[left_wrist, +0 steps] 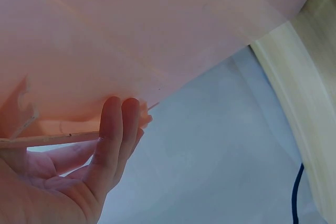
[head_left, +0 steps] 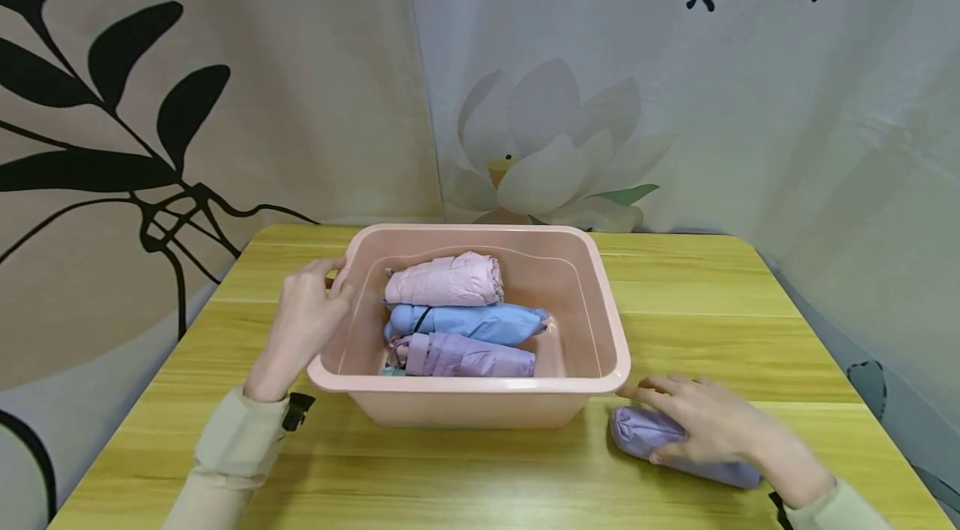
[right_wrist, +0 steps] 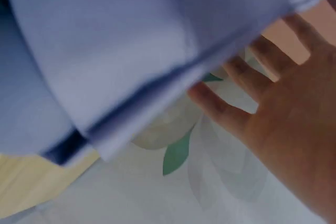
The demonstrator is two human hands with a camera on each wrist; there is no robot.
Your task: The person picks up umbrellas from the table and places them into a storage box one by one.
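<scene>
A pink plastic bin [head_left: 465,408] stands on the table. Inside lie three folded umbrellas side by side: a pale pink umbrella [head_left: 444,282], a blue umbrella [head_left: 465,322] and a lavender umbrella [head_left: 472,357]. My left hand [head_left: 311,309] grips the bin's left rim; the left wrist view shows its fingers [left_wrist: 111,124] curled up against the wall. To the right of the bin, a purple folded umbrella [head_left: 647,432] lies on the table. My right hand [head_left: 708,423] is over it, fingers spread and thumb at its near side. In the right wrist view the fingers reach along the umbrella's edge.
The wooden table [head_left: 480,488] extends around the bin on every side. Behind it hangs a pale curtain [head_left: 337,80] printed with dark leaves, a lotus and black characters. A dark band [head_left: 298,411] shows at the left wrist.
</scene>
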